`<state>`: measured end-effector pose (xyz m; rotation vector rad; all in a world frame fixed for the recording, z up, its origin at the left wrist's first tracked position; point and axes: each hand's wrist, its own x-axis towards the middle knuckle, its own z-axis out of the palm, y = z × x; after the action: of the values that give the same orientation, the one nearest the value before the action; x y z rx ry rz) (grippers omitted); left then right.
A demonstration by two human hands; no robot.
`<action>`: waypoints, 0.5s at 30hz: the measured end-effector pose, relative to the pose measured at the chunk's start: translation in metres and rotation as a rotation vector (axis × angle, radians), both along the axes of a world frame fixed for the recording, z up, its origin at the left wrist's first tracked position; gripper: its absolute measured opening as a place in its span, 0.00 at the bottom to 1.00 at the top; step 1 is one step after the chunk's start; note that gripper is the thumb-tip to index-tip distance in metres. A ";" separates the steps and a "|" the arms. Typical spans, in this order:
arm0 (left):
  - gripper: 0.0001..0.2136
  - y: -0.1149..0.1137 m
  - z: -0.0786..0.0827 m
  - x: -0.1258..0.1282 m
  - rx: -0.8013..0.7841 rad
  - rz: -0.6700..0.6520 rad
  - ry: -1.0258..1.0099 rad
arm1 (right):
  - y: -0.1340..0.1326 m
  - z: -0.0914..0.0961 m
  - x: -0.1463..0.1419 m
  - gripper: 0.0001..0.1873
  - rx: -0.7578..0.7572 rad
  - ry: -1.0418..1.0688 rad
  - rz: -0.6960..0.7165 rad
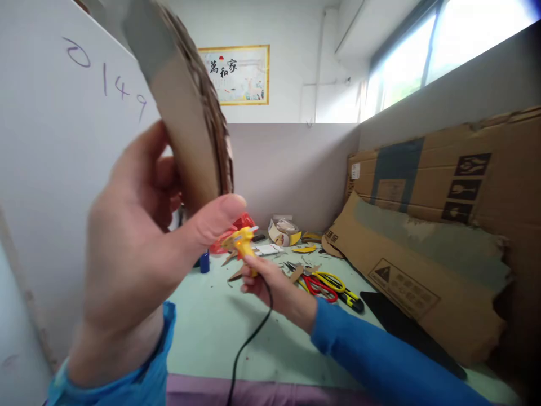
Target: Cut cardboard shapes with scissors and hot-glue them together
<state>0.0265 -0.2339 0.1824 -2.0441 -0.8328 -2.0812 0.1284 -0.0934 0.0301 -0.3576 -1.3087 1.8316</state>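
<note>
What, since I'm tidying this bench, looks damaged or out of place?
The cardboard sheet leaning on the right has a torn, ragged edge; cardboard scraps lie scattered on the table around the scissors.

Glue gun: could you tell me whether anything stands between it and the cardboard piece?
Nothing visible does. The right hand holds the glue gun below the cardboard piece; only the left hand's thumb covers its lower edge.

Left hand gripping cardboard, right hand glue gun

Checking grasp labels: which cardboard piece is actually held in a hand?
The curved piece raised in the left hand; the large sheets lean at the right, untouched. The right hand holds a glue gun.
</note>
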 end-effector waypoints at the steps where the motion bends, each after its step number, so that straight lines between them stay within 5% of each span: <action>1: 0.29 0.009 -0.001 0.004 -0.034 -0.039 -0.005 | 0.002 0.003 0.022 0.20 0.036 -0.022 -0.100; 4: 0.33 0.057 -0.015 0.018 -0.205 -0.209 -0.073 | 0.017 0.001 0.077 0.20 0.123 -0.073 -0.350; 7: 0.31 0.121 -0.047 0.037 -0.454 -0.498 -0.165 | 0.036 -0.013 0.111 0.19 0.125 -0.058 -0.518; 11: 0.21 0.192 -0.104 0.051 -1.016 -0.792 -0.517 | 0.045 -0.023 0.126 0.13 0.112 -0.036 -0.496; 15: 0.23 0.227 -0.134 0.048 -1.207 -0.867 -0.797 | 0.043 -0.009 0.116 0.17 0.149 -0.012 -0.471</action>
<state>0.0746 -0.0065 0.0483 -2.1627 -1.9679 -3.6117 0.2441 -0.0508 0.0214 -0.5443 -1.2346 1.3338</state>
